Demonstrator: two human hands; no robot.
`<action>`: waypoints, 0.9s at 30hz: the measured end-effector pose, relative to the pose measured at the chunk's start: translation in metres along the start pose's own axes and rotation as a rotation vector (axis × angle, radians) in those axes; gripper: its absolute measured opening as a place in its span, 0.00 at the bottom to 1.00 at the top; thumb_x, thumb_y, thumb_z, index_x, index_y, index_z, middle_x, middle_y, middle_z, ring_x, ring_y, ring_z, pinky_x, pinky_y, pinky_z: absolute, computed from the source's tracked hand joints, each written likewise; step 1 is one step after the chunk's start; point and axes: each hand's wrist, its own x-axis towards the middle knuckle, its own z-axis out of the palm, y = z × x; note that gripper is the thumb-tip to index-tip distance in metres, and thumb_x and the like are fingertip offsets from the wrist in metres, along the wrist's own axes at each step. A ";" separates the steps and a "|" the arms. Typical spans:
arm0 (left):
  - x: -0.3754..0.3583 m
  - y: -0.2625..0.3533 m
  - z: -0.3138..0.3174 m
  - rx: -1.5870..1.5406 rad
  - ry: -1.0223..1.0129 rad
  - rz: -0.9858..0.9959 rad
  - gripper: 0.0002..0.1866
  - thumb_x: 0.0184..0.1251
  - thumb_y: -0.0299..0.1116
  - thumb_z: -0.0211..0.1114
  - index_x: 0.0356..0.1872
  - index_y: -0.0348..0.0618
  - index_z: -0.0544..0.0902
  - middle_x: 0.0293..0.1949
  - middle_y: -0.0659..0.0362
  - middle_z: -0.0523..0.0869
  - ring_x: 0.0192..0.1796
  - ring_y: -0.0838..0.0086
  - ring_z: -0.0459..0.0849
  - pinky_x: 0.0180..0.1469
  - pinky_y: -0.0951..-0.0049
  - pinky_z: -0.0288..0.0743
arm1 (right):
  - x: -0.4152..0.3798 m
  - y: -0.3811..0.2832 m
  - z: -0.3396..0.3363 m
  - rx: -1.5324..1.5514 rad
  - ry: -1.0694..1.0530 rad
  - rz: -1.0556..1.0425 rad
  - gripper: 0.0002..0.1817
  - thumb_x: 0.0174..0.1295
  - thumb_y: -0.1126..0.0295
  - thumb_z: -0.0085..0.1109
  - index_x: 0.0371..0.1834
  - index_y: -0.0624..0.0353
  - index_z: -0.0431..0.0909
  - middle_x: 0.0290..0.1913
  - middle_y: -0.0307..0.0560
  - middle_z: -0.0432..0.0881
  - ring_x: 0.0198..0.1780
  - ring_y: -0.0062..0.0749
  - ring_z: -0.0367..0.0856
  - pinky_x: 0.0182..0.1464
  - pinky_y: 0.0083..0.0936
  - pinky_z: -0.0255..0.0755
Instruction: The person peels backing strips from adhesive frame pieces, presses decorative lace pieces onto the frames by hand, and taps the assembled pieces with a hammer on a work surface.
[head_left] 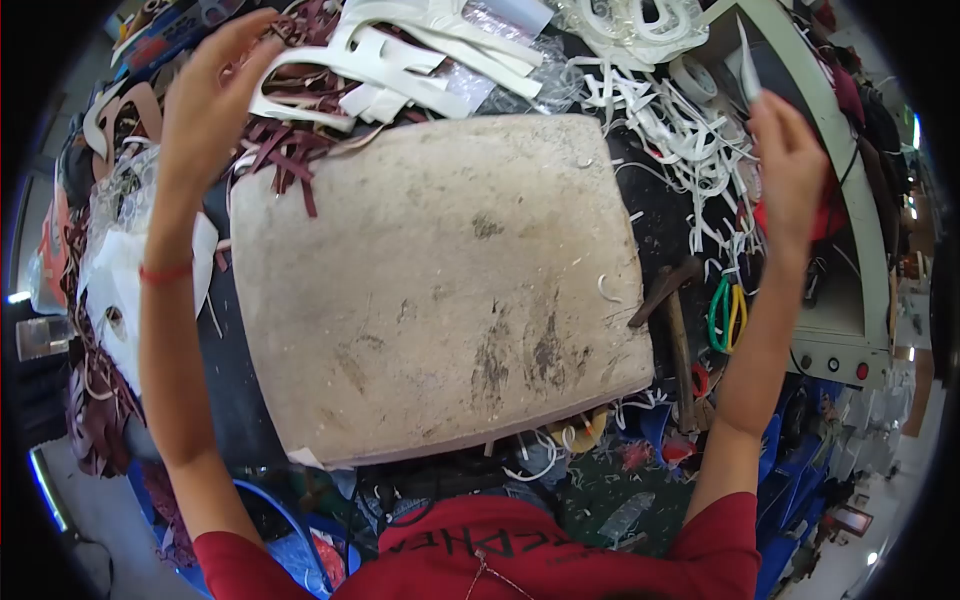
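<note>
My right hand (790, 165) is raised at the right, its fingers closed on the lower end of a thin white pointed strip (747, 65) that sticks upward. My left hand (208, 105) reaches over the scrap pile at the upper left, with a gap between thumb and fingers. Its thumb overlaps the end of a white cut-out piece (425, 92) with curved openings. Burgundy strips (290, 150) lie beneath and beside this hand. Between my arms sits a worn, stained beige block (430, 260) with a flat top.
A hammer (680, 350) rests against the block's right side. Tangled white offcuts (670, 125) and a roll of tape (695, 75) lie at the upper right. Beside my right arm stands a pale green machine frame (845, 170) with buttons. White sheet material (125, 290) is at the left.
</note>
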 end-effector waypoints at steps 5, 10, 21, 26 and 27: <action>-0.142 0.065 0.008 -0.588 -0.354 -0.423 0.19 0.74 0.31 0.53 0.61 0.35 0.72 0.52 0.55 0.81 0.53 0.74 0.80 0.54 0.75 0.75 | -0.089 -0.108 -0.004 0.215 -0.423 0.142 0.15 0.66 0.67 0.58 0.52 0.62 0.81 0.35 0.38 0.84 0.37 0.19 0.80 0.37 0.19 0.72; -0.229 0.097 -0.006 -0.782 -0.071 -0.834 0.19 0.73 0.28 0.53 0.62 0.32 0.70 0.53 0.51 0.80 0.52 0.72 0.82 0.54 0.74 0.76 | -0.195 -0.120 0.061 0.199 -0.768 -0.184 0.15 0.57 0.77 0.63 0.49 0.62 0.80 0.45 0.52 0.79 0.42 0.45 0.79 0.44 0.30 0.73; -0.240 0.126 0.013 -0.312 -0.049 -0.406 0.12 0.60 0.20 0.63 0.45 0.36 0.82 0.41 0.49 0.84 0.41 0.63 0.85 0.45 0.71 0.77 | -0.187 -0.118 0.086 -0.082 -0.551 -0.435 0.16 0.56 0.78 0.60 0.50 0.59 0.79 0.55 0.54 0.75 0.56 0.50 0.72 0.57 0.40 0.68; -0.210 0.121 0.015 -0.049 -0.223 -0.150 0.17 0.57 0.21 0.65 0.49 0.39 0.80 0.49 0.49 0.82 0.51 0.56 0.82 0.52 0.63 0.76 | -0.143 -0.033 0.045 -0.280 -0.352 -0.192 0.11 0.62 0.73 0.57 0.46 0.62 0.80 0.48 0.56 0.80 0.52 0.49 0.75 0.56 0.38 0.68; -0.204 0.124 0.025 -0.068 -0.295 -0.014 0.18 0.59 0.25 0.65 0.53 0.41 0.79 0.53 0.50 0.79 0.56 0.56 0.78 0.57 0.62 0.72 | -0.131 -0.015 0.040 -0.295 -0.363 -0.136 0.10 0.63 0.72 0.55 0.44 0.62 0.81 0.46 0.55 0.81 0.51 0.48 0.76 0.56 0.37 0.68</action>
